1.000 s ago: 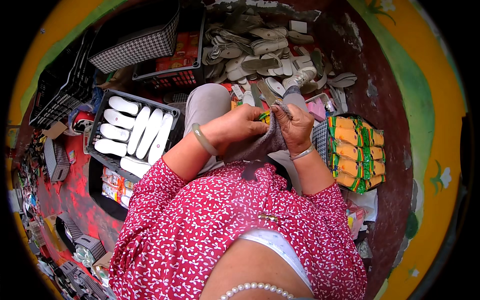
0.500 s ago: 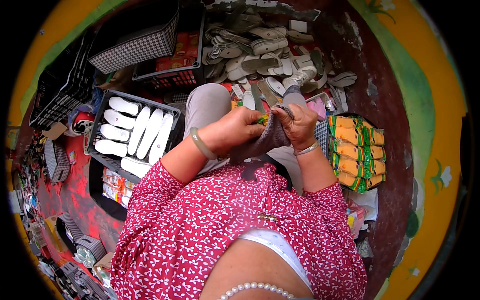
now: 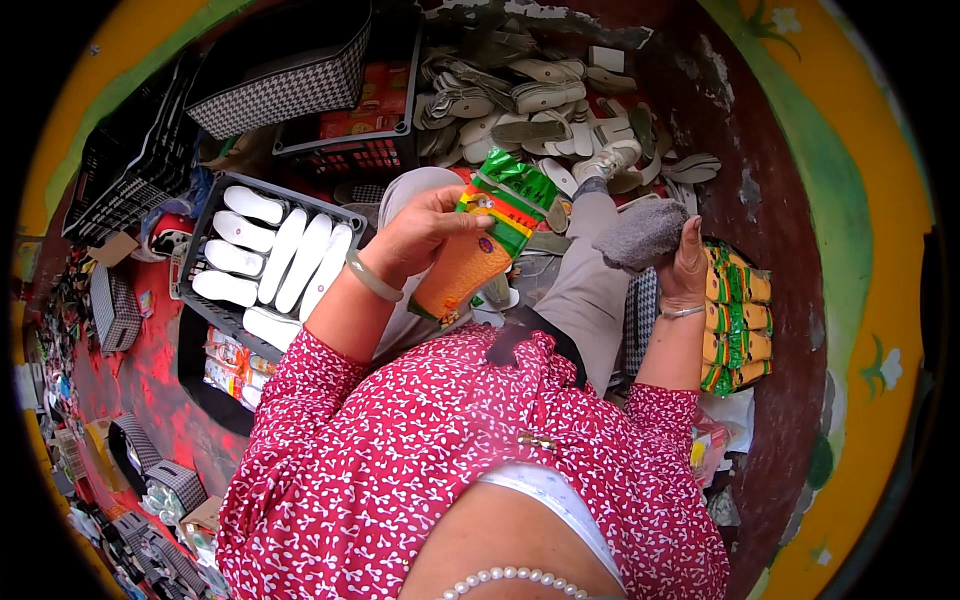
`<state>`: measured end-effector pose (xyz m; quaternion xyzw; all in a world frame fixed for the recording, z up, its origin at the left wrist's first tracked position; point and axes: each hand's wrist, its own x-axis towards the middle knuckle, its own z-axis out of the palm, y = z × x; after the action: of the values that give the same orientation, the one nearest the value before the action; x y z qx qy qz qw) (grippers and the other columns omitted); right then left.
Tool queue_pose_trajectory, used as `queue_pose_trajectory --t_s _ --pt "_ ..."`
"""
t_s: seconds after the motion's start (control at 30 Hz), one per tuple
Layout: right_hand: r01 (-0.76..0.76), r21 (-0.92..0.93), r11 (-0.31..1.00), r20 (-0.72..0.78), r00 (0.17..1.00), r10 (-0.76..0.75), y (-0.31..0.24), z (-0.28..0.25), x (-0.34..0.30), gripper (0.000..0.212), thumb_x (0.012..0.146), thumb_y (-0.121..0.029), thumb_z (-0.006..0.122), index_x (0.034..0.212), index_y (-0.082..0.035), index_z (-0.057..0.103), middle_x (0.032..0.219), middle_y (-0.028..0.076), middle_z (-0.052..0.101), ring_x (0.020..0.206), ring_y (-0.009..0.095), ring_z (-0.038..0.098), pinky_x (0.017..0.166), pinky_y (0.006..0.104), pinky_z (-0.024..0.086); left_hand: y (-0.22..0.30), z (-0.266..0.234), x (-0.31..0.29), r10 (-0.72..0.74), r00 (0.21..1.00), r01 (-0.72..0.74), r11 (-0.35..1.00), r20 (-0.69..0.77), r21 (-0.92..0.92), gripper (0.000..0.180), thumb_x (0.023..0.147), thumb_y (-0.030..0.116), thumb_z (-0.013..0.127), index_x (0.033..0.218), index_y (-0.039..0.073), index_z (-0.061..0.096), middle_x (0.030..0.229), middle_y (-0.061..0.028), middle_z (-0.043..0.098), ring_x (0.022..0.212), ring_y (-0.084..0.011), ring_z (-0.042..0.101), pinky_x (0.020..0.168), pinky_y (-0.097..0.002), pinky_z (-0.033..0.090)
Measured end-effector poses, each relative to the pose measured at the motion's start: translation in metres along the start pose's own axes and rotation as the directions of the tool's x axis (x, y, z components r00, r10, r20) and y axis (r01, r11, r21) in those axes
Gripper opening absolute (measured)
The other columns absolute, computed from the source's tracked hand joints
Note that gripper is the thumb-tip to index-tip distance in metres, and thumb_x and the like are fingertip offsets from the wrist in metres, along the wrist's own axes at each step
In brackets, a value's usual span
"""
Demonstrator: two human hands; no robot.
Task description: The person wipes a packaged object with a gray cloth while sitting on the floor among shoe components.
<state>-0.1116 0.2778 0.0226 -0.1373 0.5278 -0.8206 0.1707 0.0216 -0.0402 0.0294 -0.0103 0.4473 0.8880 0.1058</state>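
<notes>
Left hand point(image 3: 422, 226) is pinching insole packet point(image 3: 468, 265), 12 o'clock; right hand point(image 3: 686, 268) is grasping grey cloth point(image 3: 638, 236), 2 o'clock. Seemingly a separating step; next move's probably calling for steady left grip.

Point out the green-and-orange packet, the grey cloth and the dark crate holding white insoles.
Green-and-orange packet point(image 3: 462, 268): head view, on its orange lower part.
Grey cloth point(image 3: 645, 236): head view, middle of its bunched surface.
Dark crate point(image 3: 221, 321): head view, on its near rim.
</notes>
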Motion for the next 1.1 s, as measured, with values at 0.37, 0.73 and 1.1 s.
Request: queue_pose_trajectory --t_s 0.37,0.73,1.1 --pt "-0.2 0.252 0.947 0.259 0.957 0.133 0.024 0.065 -0.014 0.061 0.09 -0.048 0.047 0.127 0.0 0.043 0.123 0.012 0.052 0.115 0.026 0.049 0.1 0.0419 0.037 -0.009 0.003 0.011 0.037 0.996 -0.043 0.997 -0.081 -0.07 0.018 0.091 0.018 0.055 0.1 0.002 0.059 0.091 -0.0035 0.063 0.083 -0.0092 0.059 0.073 -0.023 0.048" --pt "-0.149 0.304 0.941 0.236 0.969 0.078 0.041 0.126 -0.02 0.064 0.078 -0.008 0.069 0.133 -0.013 0.037 0.122 0.004 0.049 0.107 0.017 0.051 0.093 0.0314 0.044 -0.03 0.016 0.009 0.147 0.989 -0.146 0.969 0.006 0.201 0.024 0.093 0.019 0.053 0.108 0.002 0.059 0.095 -0.0016 0.063 0.081 -0.0062 0.057 0.077 -0.0229 0.047" --pt "0.012 0.112 0.994 -0.212 0.977 0.012 0.051 0.134 -0.016 0.021 0.077 -0.004 0.069 0.097 -0.004 0.063 0.084 0.003 0.065 0.066 0.011 0.06 0.057 0.0241 0.051 -0.046 0.031 0.019 0.105 0.988 -0.076 0.969 -0.112 0.237 0.02 0.092 0.018 0.055 0.102 0.003 0.065 0.088 0.0032 0.061 0.077 -0.0032 0.052 0.068 -0.019 0.041"
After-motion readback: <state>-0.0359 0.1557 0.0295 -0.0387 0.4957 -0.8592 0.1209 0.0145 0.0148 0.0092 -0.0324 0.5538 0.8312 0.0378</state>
